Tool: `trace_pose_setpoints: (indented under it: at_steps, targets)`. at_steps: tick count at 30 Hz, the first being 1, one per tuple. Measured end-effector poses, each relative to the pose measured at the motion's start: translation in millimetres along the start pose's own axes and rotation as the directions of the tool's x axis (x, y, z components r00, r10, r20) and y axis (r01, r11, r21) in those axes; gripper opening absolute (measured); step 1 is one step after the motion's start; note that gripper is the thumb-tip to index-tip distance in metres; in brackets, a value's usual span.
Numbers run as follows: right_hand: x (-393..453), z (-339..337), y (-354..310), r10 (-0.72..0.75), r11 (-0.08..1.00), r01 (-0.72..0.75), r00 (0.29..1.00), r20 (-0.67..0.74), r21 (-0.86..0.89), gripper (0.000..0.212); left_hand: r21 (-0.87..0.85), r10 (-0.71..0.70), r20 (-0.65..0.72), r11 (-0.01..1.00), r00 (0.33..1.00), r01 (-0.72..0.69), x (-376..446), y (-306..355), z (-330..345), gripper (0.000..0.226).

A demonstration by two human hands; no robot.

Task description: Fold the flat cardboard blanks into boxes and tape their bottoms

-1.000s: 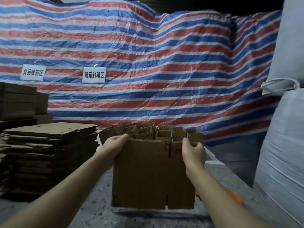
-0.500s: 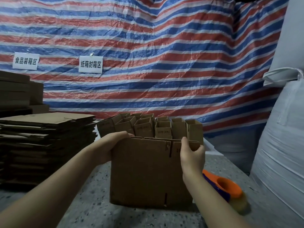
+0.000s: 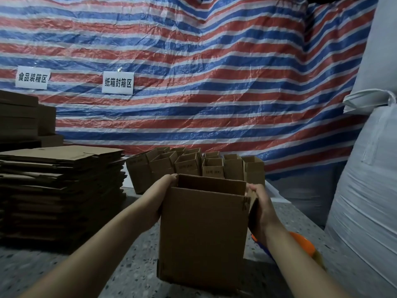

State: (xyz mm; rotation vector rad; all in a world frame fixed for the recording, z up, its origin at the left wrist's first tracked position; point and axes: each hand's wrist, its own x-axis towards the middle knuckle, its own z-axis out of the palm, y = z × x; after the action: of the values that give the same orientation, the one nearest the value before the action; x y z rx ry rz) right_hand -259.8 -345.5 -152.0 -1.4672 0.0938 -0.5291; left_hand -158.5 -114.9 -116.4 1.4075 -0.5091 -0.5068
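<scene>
On either side, hands (image 3: pixel 261 208) clasp the opened box (image 3: pixel 203 231).

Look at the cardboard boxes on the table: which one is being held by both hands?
The nearest box, in front of the back group. The left hand and right hand grip its sides; the others stand untouched.

Speckled stone counter (image 3: pixel 137 274) carries all items. Opened brown cardboard box (image 3: pixel 203 233) stands at centre, left hand (image 3: pixel 165 190) on its 9 o'clock side, right hand (image 3: pixel 261 203) on its 3 o'clock side. Stack of flat cardboard blanks (image 3: pixel 62 190) lies at 9 o'clock. Cluster of folded cardboard boxes (image 3: pixel 193 164) stands behind, at 12 o'clock. Orange tape dispenser (image 3: pixel 303 244) lies at 4 o'clock, partly behind the right forearm.
</scene>
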Motion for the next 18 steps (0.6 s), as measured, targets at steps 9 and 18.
trace_pose_setpoints:
  at_steps: [9, 18]
  targets:
    - [4, 7, -1, 0.076, 0.995, -0.073, 0.996, -0.047, 0.071, 0.056, -0.118, 0.056, -0.045, 0.991, 0.997, -0.061, 2, -12, 6, 0.039]
    - [-5, 13, 4, 0.062, 0.976, -0.044, 0.995, -0.076, 0.215, 0.071, -0.121, 0.069, -0.078, 0.99, 0.995, -0.078, -7, -20, 6, 0.049]
